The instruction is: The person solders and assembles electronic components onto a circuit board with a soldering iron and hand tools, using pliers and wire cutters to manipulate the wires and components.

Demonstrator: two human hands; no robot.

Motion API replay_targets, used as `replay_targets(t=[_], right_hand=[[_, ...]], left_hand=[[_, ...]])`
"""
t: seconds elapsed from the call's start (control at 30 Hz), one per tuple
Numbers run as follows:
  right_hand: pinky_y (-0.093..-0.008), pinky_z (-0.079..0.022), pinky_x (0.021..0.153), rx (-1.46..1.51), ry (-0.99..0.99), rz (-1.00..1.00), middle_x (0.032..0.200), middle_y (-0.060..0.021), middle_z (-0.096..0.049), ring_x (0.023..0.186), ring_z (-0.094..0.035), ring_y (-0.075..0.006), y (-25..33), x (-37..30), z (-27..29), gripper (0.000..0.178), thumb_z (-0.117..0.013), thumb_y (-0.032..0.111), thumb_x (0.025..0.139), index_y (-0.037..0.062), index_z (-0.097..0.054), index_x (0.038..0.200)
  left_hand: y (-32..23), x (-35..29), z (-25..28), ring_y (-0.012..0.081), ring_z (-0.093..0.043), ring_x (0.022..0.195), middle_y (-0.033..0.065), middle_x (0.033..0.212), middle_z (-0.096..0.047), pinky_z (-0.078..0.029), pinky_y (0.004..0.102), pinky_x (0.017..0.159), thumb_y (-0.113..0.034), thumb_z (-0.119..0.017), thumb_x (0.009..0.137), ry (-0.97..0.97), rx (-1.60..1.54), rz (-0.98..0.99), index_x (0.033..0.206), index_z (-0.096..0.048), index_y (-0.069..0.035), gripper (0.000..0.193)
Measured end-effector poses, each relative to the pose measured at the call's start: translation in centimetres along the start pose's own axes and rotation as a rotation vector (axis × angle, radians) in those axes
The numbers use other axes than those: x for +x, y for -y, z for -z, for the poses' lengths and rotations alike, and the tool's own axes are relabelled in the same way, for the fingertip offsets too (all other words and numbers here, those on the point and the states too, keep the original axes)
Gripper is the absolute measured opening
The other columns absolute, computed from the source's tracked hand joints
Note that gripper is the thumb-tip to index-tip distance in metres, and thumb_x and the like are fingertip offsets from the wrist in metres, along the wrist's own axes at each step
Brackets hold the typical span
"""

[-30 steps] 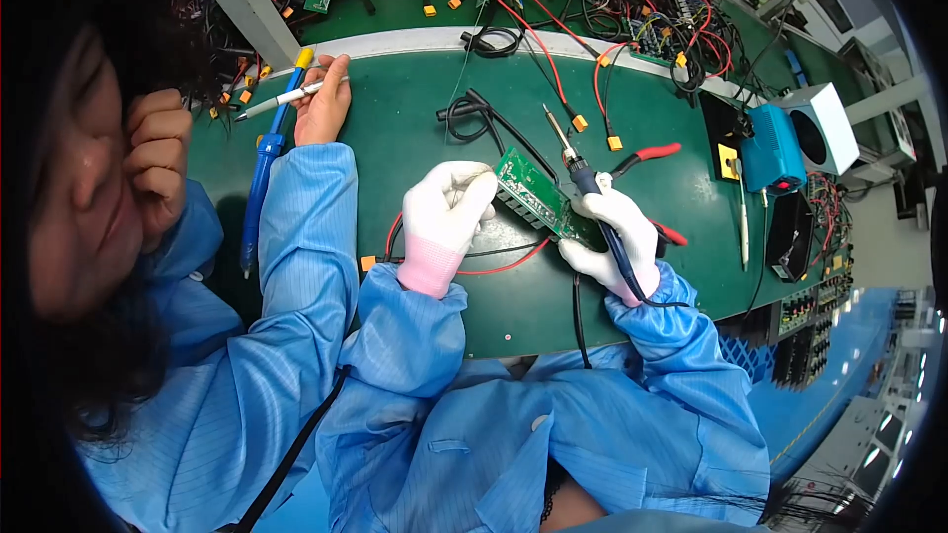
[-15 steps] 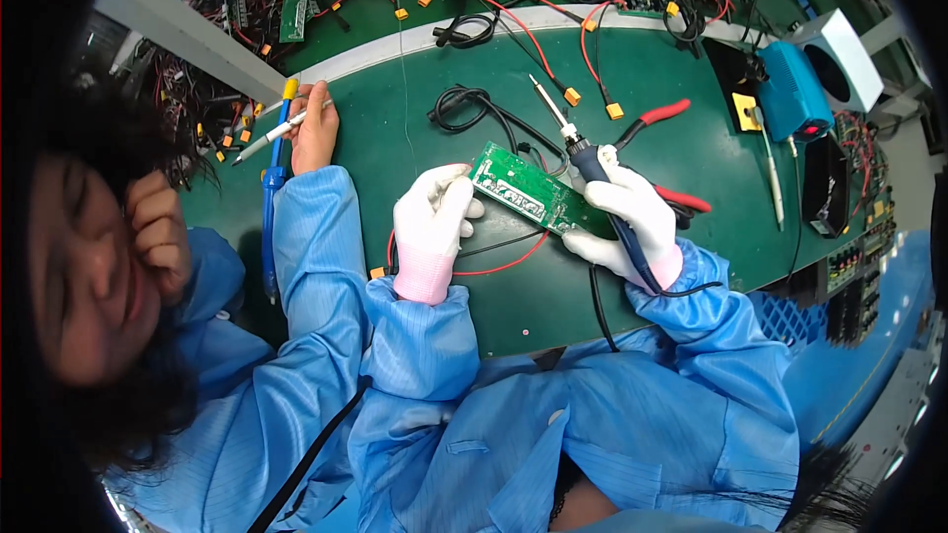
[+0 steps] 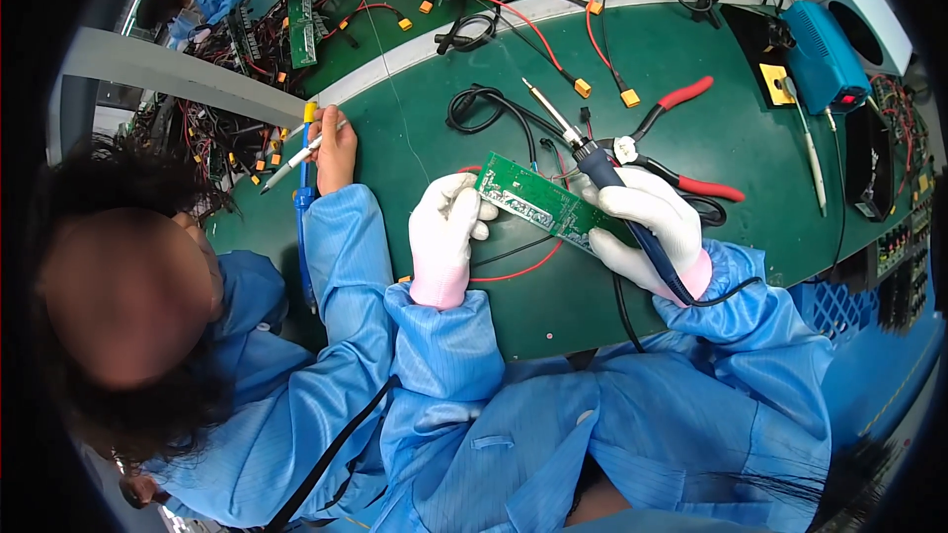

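A narrow green circuit board is held tilted above the table, silvery solder along one side. At its left end, my left hand, in a white glove with a pink cuff, has its fingers closed on the corner. A thin wire hangs from above toward this hand; whether the fingers hold it is hidden. My right hand, gloved alike, grips the board's right end and the dark blue handle of a soldering iron. The iron's tip points up and away, off the board.
Red-handled pliers and black cables lie behind the board. A blue soldering station stands at right. On the left, a co-worker's bare hand holds a white pen-like tool beside a blue tube. Wired boards fill the far bench.
The view has shifted, so the bench sits slightly further right in the picture. Both hands keep their hold on the board, and the iron stays in my right hand.
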State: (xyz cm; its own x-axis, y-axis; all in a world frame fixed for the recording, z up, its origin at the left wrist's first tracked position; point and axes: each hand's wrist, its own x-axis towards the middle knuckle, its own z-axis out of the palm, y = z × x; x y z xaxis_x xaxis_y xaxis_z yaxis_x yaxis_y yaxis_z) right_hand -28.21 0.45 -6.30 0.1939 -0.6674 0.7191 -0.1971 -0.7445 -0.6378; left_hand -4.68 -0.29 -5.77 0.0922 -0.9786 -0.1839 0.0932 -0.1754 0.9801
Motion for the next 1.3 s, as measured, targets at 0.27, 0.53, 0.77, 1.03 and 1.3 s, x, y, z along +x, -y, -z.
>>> replay_targets(t=[0.27, 0.53, 0.77, 1.03, 1.3], right_hand=[[-0.035, -0.052, 0.08, -0.015, -0.03, -0.009, 0.105, -0.0169, -0.065, 0.092, -0.064, -0.0292, -0.2, 0.0, -0.2, 0.055, -0.067, -0.01, 0.058, 0.003, -0.059, 0.111], [-0.0352, -0.051, 0.083, -0.022, -0.027, -0.047, 0.105, -0.0163, -0.065, 0.093, -0.064, -0.0287, -0.2, -0.3, -0.1, 0.055, -0.067, -0.01, 0.058, 0.0023, -0.059, 0.111], [-0.0321, -0.052, 0.078, -0.071, -0.06, -0.068, 0.109, -0.0136, -0.064, 0.09, -0.065, -0.0268, -0.5, -0.2, -0.4, 0.055, -0.069, -0.008, 0.058, 0.0052, -0.062, 0.11], [-0.0321, -0.052, 0.08, -0.077, -0.023, -0.053, 0.111, -0.0132, -0.064, 0.092, -0.065, -0.0264, -0.7, -0.2, -0.2, 0.054, -0.071, -0.006, 0.059, 0.0046, -0.062, 0.112], [-0.0336, -0.052, 0.082, -0.069, -0.001, -0.025, 0.112, -0.0138, -0.064, 0.094, -0.064, -0.0266, -0.1, 0.1, 0.0, 0.053, -0.073, -0.003, 0.061, 0.0035, -0.062, 0.113]], left_hand=[[0.2, 0.2, 0.2, 0.0107, -0.055, 0.065, 0.012, 0.081, -0.063, -0.043, 0.0183, 0.056, -0.007, -0.051, 0.09, 0.016, 0.004, -0.02, 0.111, -0.055, 0.007, 0.026], [0.3, 0.3, 0.1, 0.0107, -0.055, 0.063, 0.0119, 0.081, -0.063, -0.042, 0.0179, 0.055, -0.007, -0.052, 0.09, 0.002, 0.006, -0.006, 0.112, -0.055, 0.007, 0.026], [0.5, 0.0, 0.0, 0.0104, -0.054, 0.061, 0.0123, 0.08, -0.063, -0.041, 0.0174, 0.051, -0.008, -0.054, 0.09, -0.027, -0.084, -0.025, 0.112, -0.056, 0.008, 0.027], [-0.2, -0.4, 0.0, 0.0096, -0.053, 0.058, 0.0116, 0.076, -0.062, -0.039, 0.0172, 0.048, -0.009, -0.056, 0.089, -0.019, -0.085, -0.036, 0.11, -0.058, 0.008, 0.026], [-0.6, -0.7, 0.0, 0.0085, -0.051, 0.056, 0.0097, 0.075, -0.062, -0.037, 0.0164, 0.047, -0.01, -0.056, 0.089, -0.034, -0.038, -0.051, 0.108, -0.061, 0.007, 0.025]])
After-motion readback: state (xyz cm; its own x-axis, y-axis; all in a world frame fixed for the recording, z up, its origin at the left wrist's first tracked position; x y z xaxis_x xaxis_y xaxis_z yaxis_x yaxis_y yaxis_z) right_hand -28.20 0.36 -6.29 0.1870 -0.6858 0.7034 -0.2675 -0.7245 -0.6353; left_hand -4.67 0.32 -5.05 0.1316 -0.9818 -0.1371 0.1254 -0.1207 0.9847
